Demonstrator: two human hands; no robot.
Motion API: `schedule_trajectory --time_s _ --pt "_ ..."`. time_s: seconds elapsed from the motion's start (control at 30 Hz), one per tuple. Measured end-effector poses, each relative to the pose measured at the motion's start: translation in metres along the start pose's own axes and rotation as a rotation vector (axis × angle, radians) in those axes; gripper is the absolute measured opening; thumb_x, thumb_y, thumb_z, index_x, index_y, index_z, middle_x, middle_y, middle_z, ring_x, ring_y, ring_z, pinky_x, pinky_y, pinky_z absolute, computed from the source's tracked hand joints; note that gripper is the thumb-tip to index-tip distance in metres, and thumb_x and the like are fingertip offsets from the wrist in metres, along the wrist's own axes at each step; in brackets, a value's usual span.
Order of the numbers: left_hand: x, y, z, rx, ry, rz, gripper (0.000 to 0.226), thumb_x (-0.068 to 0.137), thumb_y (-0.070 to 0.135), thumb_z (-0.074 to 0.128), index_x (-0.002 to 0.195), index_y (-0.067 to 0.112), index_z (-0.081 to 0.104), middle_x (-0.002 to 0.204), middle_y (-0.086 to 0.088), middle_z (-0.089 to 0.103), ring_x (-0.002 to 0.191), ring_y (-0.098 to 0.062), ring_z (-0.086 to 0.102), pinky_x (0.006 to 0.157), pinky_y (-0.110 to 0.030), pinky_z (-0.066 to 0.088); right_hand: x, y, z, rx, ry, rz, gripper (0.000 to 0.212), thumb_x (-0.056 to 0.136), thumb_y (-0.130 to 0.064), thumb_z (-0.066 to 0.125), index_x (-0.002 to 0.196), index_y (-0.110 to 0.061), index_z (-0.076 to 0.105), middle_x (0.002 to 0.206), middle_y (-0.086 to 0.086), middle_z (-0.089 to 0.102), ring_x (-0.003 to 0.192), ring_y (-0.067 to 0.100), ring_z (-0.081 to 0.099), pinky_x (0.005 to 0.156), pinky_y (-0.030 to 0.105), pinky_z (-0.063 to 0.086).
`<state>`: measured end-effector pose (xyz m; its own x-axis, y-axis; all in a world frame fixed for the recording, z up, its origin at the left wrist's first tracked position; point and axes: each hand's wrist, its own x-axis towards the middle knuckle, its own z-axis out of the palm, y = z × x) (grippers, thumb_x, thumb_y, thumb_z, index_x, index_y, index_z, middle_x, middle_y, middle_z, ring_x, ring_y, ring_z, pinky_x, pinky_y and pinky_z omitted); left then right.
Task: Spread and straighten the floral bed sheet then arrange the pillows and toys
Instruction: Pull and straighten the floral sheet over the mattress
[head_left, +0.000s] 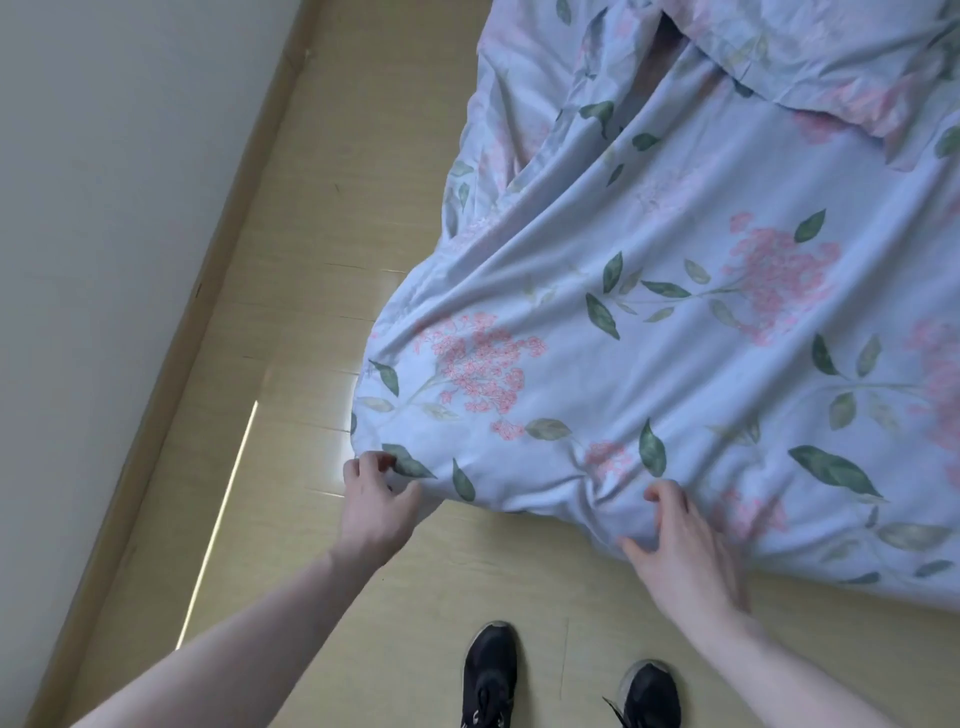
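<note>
1. Foreground: two black shoes (490, 675) stand on the pale wooden floor (322, 291), toes towards the bed.
2. Left hand (376, 501): fingers curled, pinching the near left corner of the floral bed sheet (701, 374), where the cloth rounds over the edge.
3. Right hand (680, 545): laid on the sheet's near edge, just right of the corner, with fingers bent and gathering a small bunch of cloth; whether the thumb closes under it cannot be told.
4. Sheet: pale blue with pink flower clusters and green leaves; it covers the bed from the hands outwards, and long creases run from the gripped corner towards the far side.
5. Far end: a fold of matching floral fabric (831, 57) lies on top of the sheet, with a dark gap beside it.
6. Left margin: a white wall (104, 208) meets the floor along a wooden skirting board (223, 249).
</note>
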<state>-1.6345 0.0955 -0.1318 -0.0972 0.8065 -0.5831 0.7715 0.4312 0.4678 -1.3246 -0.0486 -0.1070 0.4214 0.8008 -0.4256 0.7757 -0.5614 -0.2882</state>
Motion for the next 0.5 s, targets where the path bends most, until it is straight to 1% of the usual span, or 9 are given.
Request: schedule_trajectory --time_s 0.03,0.07,0.13,0.2,0.23,0.27,0.33,0.43,0.5 --pt "-0.001 -0.001 0.001 0.024 0.017 0.016 0.048 0.077 0.04 0.064 0.119 0.025 0.047 0.118 0.008 0.038 0.1 -0.018 0.059 0.085 -0.042 0.055 0.0 0.009 -0.003 -0.044 -0.012 0.018 0.049 0.082 -0.043 0.079 0.113 -0.029 0.044 0.116 -0.004 0.064 0.094 0.027 0.07 0.067 0.035 0.047" --pt "0.0 -0.001 0.002 0.055 0.045 0.036 0.046 0.078 0.037 0.067 0.118 0.025 0.048 0.119 0.007 0.04 0.096 -0.019 0.06 0.081 -0.042 0.056 0.003 0.016 -0.006 -0.088 -0.026 0.032 0.046 0.084 -0.043 0.078 0.114 -0.029 0.046 0.119 -0.005 0.063 0.096 0.025 0.069 0.068 0.033 0.046" --pt "0.004 -0.002 0.0 0.217 0.104 0.149 0.027 0.086 0.026 0.066 0.11 0.026 0.054 0.114 0.005 0.05 0.089 -0.022 0.063 0.071 -0.04 0.054 0.008 0.027 -0.007 -0.155 -0.044 0.028 0.03 0.089 -0.042 0.072 0.106 -0.031 0.05 0.115 -0.008 0.063 0.094 0.021 0.069 0.066 0.03 0.041" --pt "0.003 -0.003 0.0 0.473 0.14 0.331 0.006 0.093 0.023 0.06 0.098 0.026 0.059 0.103 0.006 0.059 0.086 -0.024 0.062 0.058 -0.034 0.043 0.011 0.036 -0.007 -0.173 -0.041 0.01 0.014 0.095 -0.039 0.065 0.094 -0.031 0.053 0.103 -0.009 0.063 0.091 0.019 0.067 0.064 0.031 0.04" --pt "0.005 -0.004 -0.003 0.552 0.149 0.375 0.004 0.095 0.023 0.058 0.095 0.026 0.061 0.099 0.007 0.062 0.086 -0.024 0.062 0.055 -0.032 0.037 0.016 0.035 -0.005 -0.175 -0.047 -0.003 0.013 0.098 -0.037 0.061 0.089 -0.031 0.053 0.099 -0.01 0.063 0.092 0.019 0.066 0.064 0.031 0.039" --pt "0.006 -0.002 -0.006 0.596 0.156 0.399 0.008 0.097 0.024 0.056 0.094 0.025 0.063 0.098 0.008 0.063 0.087 -0.024 0.061 0.055 -0.032 0.034 0.018 0.033 -0.004 -0.18 -0.054 -0.015 0.015 0.099 -0.035 0.059 0.086 -0.03 0.053 0.098 -0.01 0.064 0.094 0.019 0.065 0.064 0.032 0.038" --pt "0.007 0.0 -0.013 0.625 0.158 0.409 0.011 0.099 0.024 0.055 0.094 0.025 0.065 0.096 0.008 0.064 0.088 -0.023 0.059 0.056 -0.032 0.035 0.018 0.03 -0.002 -0.187 -0.059 -0.016 0.016 0.1 -0.032 0.056 0.085 -0.029 0.052 0.1 -0.009 0.065 0.099 0.02 0.064 0.066 0.033 0.036" --pt "0.012 -0.01 -0.035 0.647 0.211 0.45 0.01 0.098 0.022 0.057 0.092 0.026 0.063 0.094 0.006 0.065 0.082 -0.02 0.054 0.056 -0.031 0.04 0.009 0.03 -0.001 -0.186 -0.084 0.009 0.01 0.1 -0.036 0.056 0.095 -0.029 0.051 0.11 -0.008 0.065 0.102 0.022 0.066 0.071 0.033 0.043" --pt "0.014 -0.019 -0.048 0.625 0.255 0.409 0.01 0.098 0.022 0.057 0.092 0.027 0.063 0.095 0.006 0.065 0.077 -0.019 0.05 0.055 -0.03 0.041 0.0 0.037 0.0 -0.179 -0.101 0.025 0.022 0.097 -0.042 0.06 0.103 -0.029 0.044 0.115 -0.007 0.062 0.102 0.022 0.066 0.073 0.033 0.047"
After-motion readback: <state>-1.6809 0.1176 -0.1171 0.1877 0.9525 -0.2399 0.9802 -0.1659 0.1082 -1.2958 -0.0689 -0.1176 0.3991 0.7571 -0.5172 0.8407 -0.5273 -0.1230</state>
